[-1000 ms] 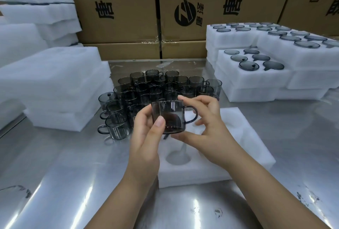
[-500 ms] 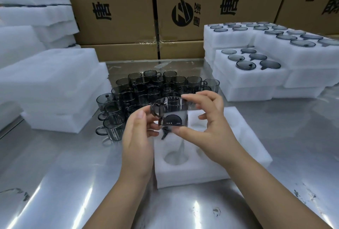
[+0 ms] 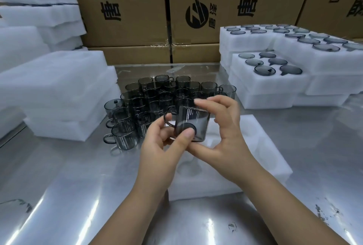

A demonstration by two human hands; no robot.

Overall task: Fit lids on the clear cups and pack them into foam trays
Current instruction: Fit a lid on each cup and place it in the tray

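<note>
Cup (image 3: 191, 125) tipped, left hand (image 3: 159, 150), right hand (image 3: 225, 138) pinching

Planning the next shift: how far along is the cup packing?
Done: the stacked trays at right are filled. In hand: the left hand and right hand hold one cup above an empty tray. Left: many loose cups on the table.

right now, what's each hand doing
Left hand: holding the tinted cup, thumb on its wall.
Right hand: holding the same cup, between rim and base.
</note>
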